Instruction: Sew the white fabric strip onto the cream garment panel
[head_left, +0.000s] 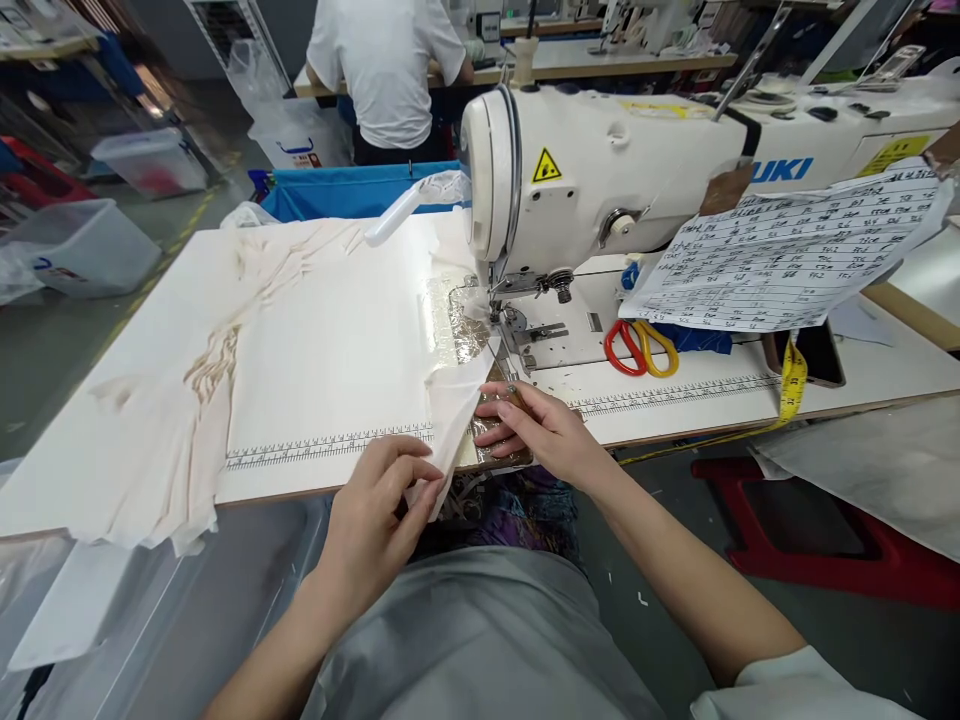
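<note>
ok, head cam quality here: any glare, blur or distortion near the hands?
Head view: even overhead light with soft shadows; left hand and right hand on the white fabric are sharp; shiny strip by the sewing machine glints; wide-angle bends the table edge; the person in white and bins behind are soft, slightly smeared.

A garment factory floor, a sewing workshop; an industrial sewing machine [600, 170] stands on a long white worktable [337, 330] with ruler strips printed along its edge; pale fabric [187, 400] lies spread out; scissors [641, 348] and a yellow tape measure [791, 385] sit nearby; another person [386, 70] works at a further bench; plastic bins [82, 245] line the aisle.
</note>
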